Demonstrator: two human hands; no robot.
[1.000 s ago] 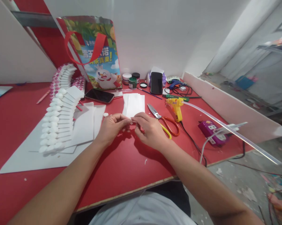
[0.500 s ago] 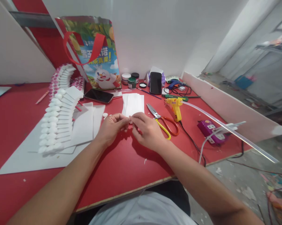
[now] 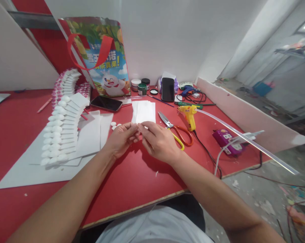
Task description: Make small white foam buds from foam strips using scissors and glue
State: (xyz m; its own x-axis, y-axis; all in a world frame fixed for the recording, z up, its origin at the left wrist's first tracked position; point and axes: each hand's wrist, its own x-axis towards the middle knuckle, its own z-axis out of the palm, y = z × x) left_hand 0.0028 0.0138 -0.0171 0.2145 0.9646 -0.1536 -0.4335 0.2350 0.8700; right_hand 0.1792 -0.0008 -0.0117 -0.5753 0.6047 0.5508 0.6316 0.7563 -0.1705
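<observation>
My left hand [image 3: 123, 137] and my right hand [image 3: 157, 139] meet over the red table, fingertips pinched together. Whatever lies between them is hidden by the fingers and too small to name. Just beyond them is a stack of white paper sheets [image 3: 143, 111]. Several small white discs [image 3: 113, 124] lie beside my left fingers. To the right of my right hand are scissors [image 3: 169, 125] with one yellow and one orange-red handle, lying with the blades slightly apart.
A yellow glue gun [image 3: 189, 116] with a long clear stick lies right, near a purple box [image 3: 227, 141]. White petal-like pieces on stems [image 3: 57, 133] rest on boards at left. Behind stand a phone [image 3: 106, 103], paint jars [image 3: 142, 89] and a colourful bag [image 3: 101, 60].
My fingertips have shifted slightly against each other, and more of the small white discs show beside my left hand. The view has moved a little; other things stay put.
</observation>
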